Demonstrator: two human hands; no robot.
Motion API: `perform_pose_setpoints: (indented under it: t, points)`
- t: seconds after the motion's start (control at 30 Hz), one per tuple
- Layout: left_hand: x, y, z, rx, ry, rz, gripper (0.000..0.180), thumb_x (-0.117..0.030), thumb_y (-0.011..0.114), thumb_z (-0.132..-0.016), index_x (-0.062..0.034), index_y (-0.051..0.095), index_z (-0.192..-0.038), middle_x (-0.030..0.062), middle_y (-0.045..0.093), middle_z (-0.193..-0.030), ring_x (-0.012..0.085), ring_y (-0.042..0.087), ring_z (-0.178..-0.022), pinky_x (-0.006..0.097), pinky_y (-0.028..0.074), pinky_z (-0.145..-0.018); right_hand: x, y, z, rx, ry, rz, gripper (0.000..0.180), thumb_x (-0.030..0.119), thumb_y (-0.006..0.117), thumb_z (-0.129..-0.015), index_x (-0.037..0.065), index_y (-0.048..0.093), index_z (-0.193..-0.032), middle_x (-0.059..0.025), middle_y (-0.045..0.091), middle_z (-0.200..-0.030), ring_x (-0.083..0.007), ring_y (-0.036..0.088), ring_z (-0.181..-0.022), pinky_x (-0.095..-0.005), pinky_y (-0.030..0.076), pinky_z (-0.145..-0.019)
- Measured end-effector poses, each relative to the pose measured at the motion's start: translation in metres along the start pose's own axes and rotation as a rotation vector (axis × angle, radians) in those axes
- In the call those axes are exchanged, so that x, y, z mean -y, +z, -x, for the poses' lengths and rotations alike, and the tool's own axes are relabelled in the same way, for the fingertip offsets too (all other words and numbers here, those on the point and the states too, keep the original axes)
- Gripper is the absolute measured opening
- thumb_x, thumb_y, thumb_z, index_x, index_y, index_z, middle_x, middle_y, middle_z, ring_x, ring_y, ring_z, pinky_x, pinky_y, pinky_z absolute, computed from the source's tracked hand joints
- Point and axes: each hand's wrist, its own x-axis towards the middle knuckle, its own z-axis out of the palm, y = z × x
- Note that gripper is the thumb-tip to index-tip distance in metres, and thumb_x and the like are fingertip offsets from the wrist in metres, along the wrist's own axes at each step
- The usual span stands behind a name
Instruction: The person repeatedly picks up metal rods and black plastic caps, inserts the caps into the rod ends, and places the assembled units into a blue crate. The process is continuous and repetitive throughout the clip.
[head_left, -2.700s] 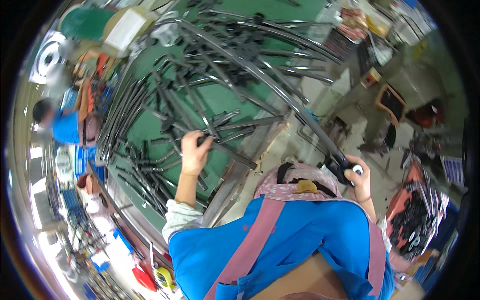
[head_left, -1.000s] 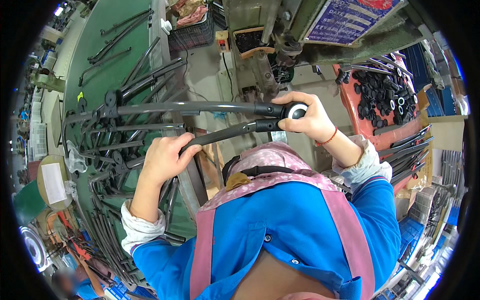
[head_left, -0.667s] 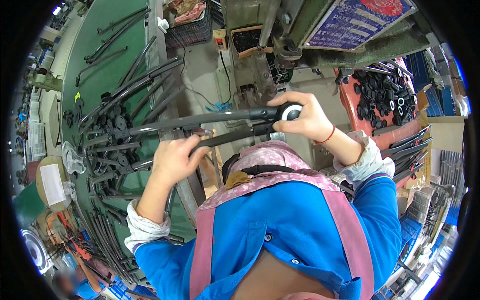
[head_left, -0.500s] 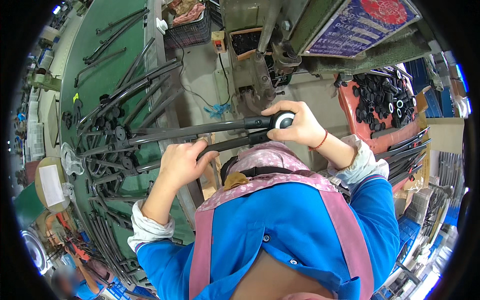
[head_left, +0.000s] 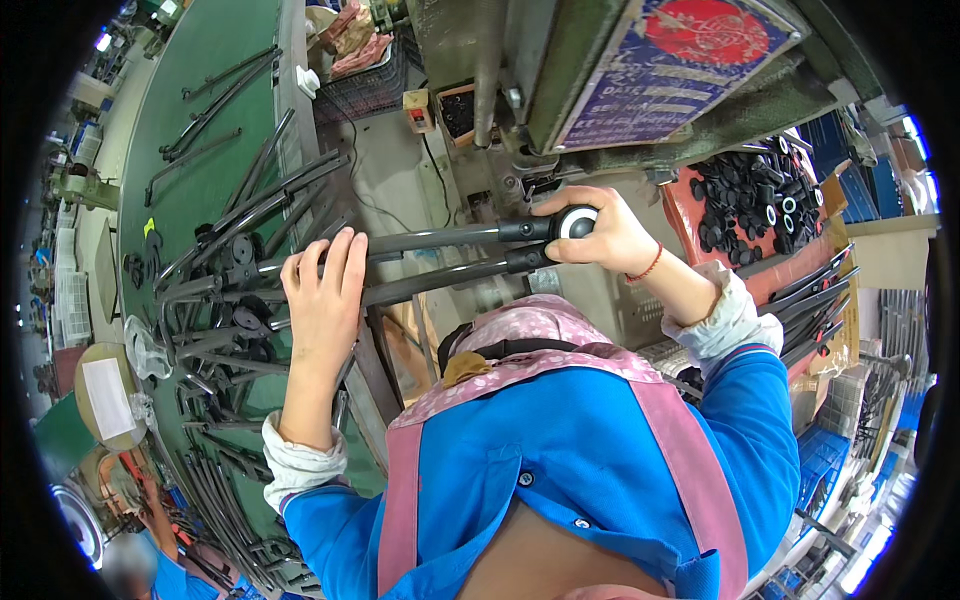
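A dark metal tube frame [head_left: 430, 238] lies crosswise in front of me, its two tubes meeting at a round black hinge [head_left: 576, 222] with a white ring. My right hand [head_left: 615, 238] grips that hinge, thumb below and fingers over the top. Toward the frame's other end, my left hand [head_left: 325, 295] is closed over the tubes, its fingers reaching across the upper one. Beyond my left hand, the tubes run in among similar dark frames [head_left: 240, 250] piled on the green table [head_left: 215, 110], so their far end is hard to pick out.
A green machine with a blue and red plate [head_left: 680, 70] stands close ahead of my hands. At right, a red tray [head_left: 690, 215] holds black round parts, with dark tubes [head_left: 810, 305] beside it. A black crate [head_left: 365, 90] and small box [head_left: 418, 110] are at the back.
My left hand has moved left along the tubes and turned, with its fingers now over the upper tube. The hinge end, still in my right hand, has shifted slightly away from me.
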Motion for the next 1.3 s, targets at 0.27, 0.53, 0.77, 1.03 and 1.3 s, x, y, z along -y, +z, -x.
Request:
perform_pose_setpoints:
  t: [0.27, 0.53, 0.77, 1.03, 1.3]
  points:
    - [0.005, -0.001, -0.032, -0.168, 0.150, 0.060, 0.033, -0.011, 0.061, -0.077, -0.0065, 0.057, -0.109, 0.0071, 0.057, -0.097, 0.0252, 0.059, -0.086, 0.034, 0.048, -0.069, -0.005, -0.007, -0.001, -0.089, 0.126, -0.263, 0.039, 0.022, 0.078, -0.076, -0.001, 0.070, -0.106, -0.0034, 0.069, -0.090, -0.0064, 0.060, -0.079, -0.0233, 0.051, -0.074]
    - [0.011, 0.003, -0.047, 0.112, 0.217, 0.205, 0.021, -0.010, 0.065, -0.074, -0.0105, 0.055, -0.092, 0.0035, 0.050, -0.069, 0.0204, 0.060, -0.063, 0.035, 0.047, -0.054, -0.036, -0.008, -0.005, -0.191, 0.040, -0.368, 0.029, 0.021, 0.071, -0.088, -0.001, 0.071, -0.108, -0.0035, 0.070, -0.100, -0.0080, 0.062, -0.090, -0.0246, 0.050, -0.084]
    - [0.005, 0.010, -0.052, 0.072, 0.164, 0.210, 0.022, -0.009, 0.066, -0.073, -0.0125, 0.056, -0.093, 0.0030, 0.051, -0.068, 0.0212, 0.061, -0.063, 0.036, 0.048, -0.054, -0.067, -0.024, -0.006, -0.277, -0.544, 0.638, 0.027, 0.004, 0.058, -0.087, 0.005, 0.069, -0.111, -0.0072, 0.069, -0.108, -0.0221, 0.064, -0.104, -0.0337, 0.047, -0.095]
    - [-0.011, 0.020, -0.059, 0.042, 0.141, 0.226, 0.022, -0.008, 0.062, -0.074, -0.0136, 0.056, -0.094, 0.0027, 0.052, -0.067, 0.0214, 0.061, -0.063, 0.036, 0.047, -0.053, -0.091, -0.040, -0.006, -0.355, -0.480, 0.573, 0.033, 0.001, 0.062, -0.078, 0.007, 0.072, -0.109, -0.0133, 0.064, -0.120, -0.0299, 0.058, -0.115, -0.0407, 0.046, -0.099]
    - [-0.001, 0.030, -0.061, 0.021, 0.050, 0.215, 0.018, -0.009, 0.064, -0.075, -0.0141, 0.056, -0.090, 0.0042, 0.055, -0.067, 0.0242, 0.063, -0.064, 0.038, 0.050, -0.054, -0.059, -0.042, -0.043, -0.371, -0.530, 0.824, 0.035, 0.002, 0.057, -0.086, 0.005, 0.064, -0.120, -0.0141, 0.061, -0.124, -0.0296, 0.055, -0.118, -0.0411, 0.042, -0.102]
